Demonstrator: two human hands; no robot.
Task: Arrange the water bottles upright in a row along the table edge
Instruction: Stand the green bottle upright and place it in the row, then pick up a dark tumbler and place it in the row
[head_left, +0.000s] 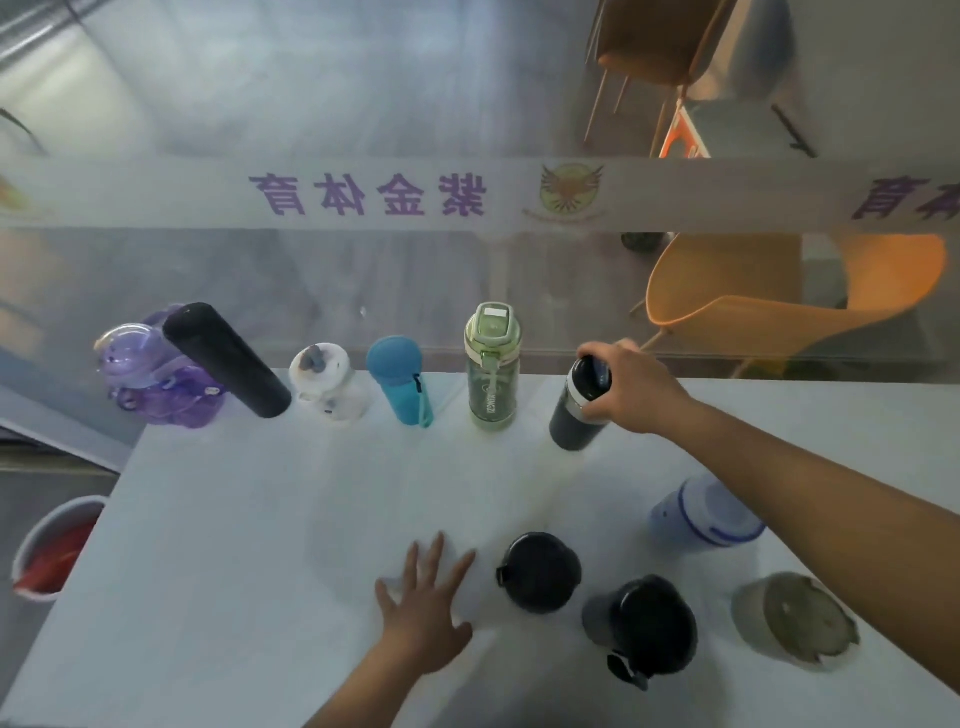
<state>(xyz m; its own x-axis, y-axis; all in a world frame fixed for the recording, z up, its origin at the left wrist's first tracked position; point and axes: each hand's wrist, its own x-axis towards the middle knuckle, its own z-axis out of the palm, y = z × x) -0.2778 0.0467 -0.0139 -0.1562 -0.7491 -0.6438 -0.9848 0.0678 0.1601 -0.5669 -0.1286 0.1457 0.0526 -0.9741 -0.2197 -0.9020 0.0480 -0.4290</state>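
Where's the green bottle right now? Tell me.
In the head view, the green bottle stands upright in the far-edge row, between the teal bottle and the dark bottle held by the right hand.

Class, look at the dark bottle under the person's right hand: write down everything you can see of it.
The dark bottle is a slim, matte cylinder with a silvery band below its glossy black cap. It stands upright on the white table at the row's right end, beside the green bottle. The right hand wraps its cap.

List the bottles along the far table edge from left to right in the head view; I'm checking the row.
purple bottle → black flask → white bottle → teal bottle → green bottle → dark bottle, gripped by the right hand.
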